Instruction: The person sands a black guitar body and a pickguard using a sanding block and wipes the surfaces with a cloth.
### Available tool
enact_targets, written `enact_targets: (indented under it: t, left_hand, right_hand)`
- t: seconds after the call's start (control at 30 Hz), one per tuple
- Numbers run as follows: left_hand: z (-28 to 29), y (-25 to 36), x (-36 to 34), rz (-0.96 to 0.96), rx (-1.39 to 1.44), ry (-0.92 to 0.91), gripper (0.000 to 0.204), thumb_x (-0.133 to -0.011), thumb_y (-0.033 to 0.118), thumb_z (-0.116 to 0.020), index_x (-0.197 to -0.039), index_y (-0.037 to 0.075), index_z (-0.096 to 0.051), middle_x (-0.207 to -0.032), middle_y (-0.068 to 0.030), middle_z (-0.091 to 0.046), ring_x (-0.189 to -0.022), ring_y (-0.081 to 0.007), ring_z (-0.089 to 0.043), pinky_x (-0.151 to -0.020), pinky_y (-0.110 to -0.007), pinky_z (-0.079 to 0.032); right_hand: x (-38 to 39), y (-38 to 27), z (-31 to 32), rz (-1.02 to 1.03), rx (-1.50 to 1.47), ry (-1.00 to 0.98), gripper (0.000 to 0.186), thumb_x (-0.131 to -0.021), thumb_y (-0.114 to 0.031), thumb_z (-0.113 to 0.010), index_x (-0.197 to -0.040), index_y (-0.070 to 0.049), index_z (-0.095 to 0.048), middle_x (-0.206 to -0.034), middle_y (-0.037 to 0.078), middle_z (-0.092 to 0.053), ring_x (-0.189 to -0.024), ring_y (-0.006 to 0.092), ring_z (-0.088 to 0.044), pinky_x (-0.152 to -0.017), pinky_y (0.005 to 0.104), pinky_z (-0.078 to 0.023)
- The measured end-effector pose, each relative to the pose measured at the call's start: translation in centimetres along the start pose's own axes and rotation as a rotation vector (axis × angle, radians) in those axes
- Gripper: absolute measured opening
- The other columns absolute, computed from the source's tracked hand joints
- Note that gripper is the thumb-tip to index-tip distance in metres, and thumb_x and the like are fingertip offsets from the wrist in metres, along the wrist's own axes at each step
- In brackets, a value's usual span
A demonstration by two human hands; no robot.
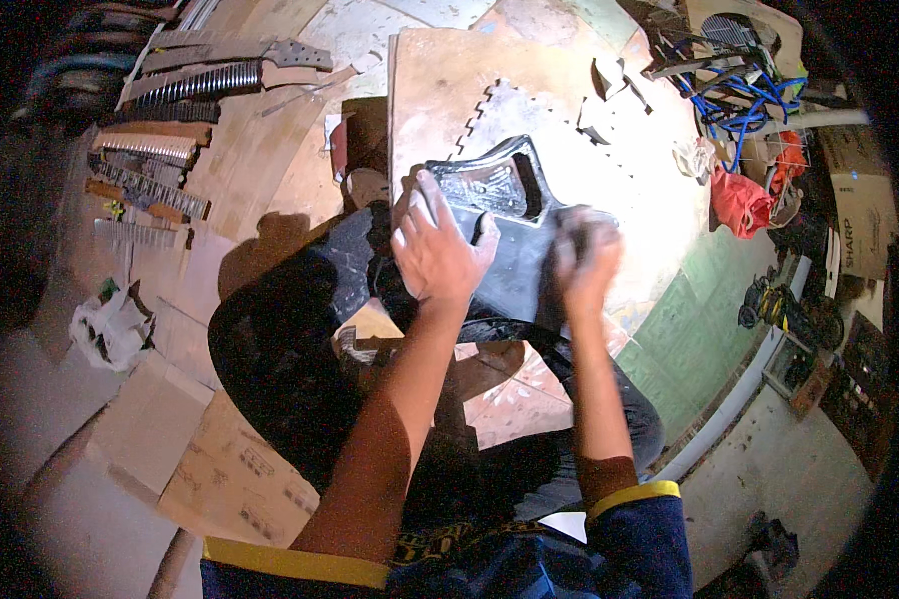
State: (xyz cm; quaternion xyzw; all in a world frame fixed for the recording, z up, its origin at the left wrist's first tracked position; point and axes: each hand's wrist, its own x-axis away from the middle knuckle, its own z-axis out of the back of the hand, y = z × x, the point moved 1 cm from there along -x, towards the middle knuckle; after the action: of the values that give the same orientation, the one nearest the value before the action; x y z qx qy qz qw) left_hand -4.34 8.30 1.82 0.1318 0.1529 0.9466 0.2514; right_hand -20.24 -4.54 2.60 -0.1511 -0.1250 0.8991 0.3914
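Grey-black panel (509, 265): smooth, flat, dull main face, tapering at its far end into a raised frame; it lies under both hands, over the near part of the board, and whether it touches that surface cannot be told
Frame (541, 214): glossy black, four-sided, slanting up to a corner at the far right, with bright glints along its rim
Inside of the frame: a silvery, streaked face with a mottled pattern, beside a dark slot (526, 178) along the right side
Left hand (438, 248): palm down at the panel's left edge, fingers close together and pointing away, thumb spread wide
Right hand (584, 268): at the panel's right edge, blurred; fingers look bent, but whether they grip anything cannot be told
Board (440, 60): pale, with a jagged dark line (469, 118) beyond the frame and dark scraps (597, 130) toward its far right corner
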Motion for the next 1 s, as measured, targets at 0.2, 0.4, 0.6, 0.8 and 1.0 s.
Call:
enact_targets:
  t: [0.2,0.4,0.6,0.8,1.0]
  left_hand:
    - [-0.3,0.6,0.3,-0.001,-0.001,-0.022,0.106,-0.083,0.059,-0.067,-0.16,0.002,-0.023,-0.143,-0.024,-0.05,-0.13,-0.0352,-0.051,-0.104,-0.05,-0.043]
    - [-0.2,-0.3,0.1,0.006,-0.026,0.011,0.104,-0.084,0.058,-0.065,-0.161,0.002,-0.021,-0.14,-0.0254,-0.053,-0.121,-0.0364,-0.057,-0.103,-0.049,-0.043]
    - [-0.6,0.2,0.1,-0.018,-0.021,0.033,0.104,-0.083,0.057,-0.069,-0.159,0.001,-0.026,-0.138,-0.0231,-0.053,-0.127,-0.0354,-0.053,-0.104,-0.049,-0.043]
    - [-0.3,0.3,0.3,-0.028,-0.018,0.058,0.104,-0.081,0.056,-0.07,-0.158,0.0,-0.028,-0.136,-0.0238,-0.055,-0.124,-0.036,-0.056,-0.1,-0.05,-0.045]
    - [-0.8,-0.2,0.3,0.004,-0.013,0.038,0.104,-0.082,0.057,-0.07,-0.159,0.003,-0.026,-0.142,-0.0239,-0.051,-0.125,-0.0363,-0.055,-0.103,-0.051,-0.044]
  right_hand:
    - [-0.8,-1.2,-2.0,-0.335,0.058,0.094,0.03,-0.084,-0.016,-0.072,-0.112,-0.006,-0.069,-0.105,0.024,-0.064,-0.102,0.0416,-0.06,-0.091,0.0516,-0.048]
    - [-1.7,2.7,1.4,-0.23,0.086,0.114,0.032,-0.084,-0.01,-0.076,-0.11,0.006,-0.067,-0.1,0.023,-0.069,-0.093,0.037,-0.066,-0.088,0.046,-0.051]
    - [-1.4,-6.6,-1.4,-0.205,0.222,0.114,0.033,-0.08,-0.007,-0.074,-0.112,-0.005,-0.069,-0.101,0.022,-0.067,-0.098,0.0383,-0.064,-0.09,0.0475,-0.05]
    - [-1.8,3.6,0.8,-0.328,0.11,0.184,0.035,-0.085,-0.017,-0.075,-0.115,-0.002,-0.067,-0.106,0.021,-0.065,-0.101,0.039,-0.061,-0.091,0.0495,-0.048]
    - [0.0,-6.0,-2.0,-0.142,0.12,0.044,0.044,-0.079,-0.016,-0.076,-0.121,-0.008,-0.067,-0.104,0.026,-0.063,-0.102,0.0462,-0.059,-0.095,0.0533,-0.046]
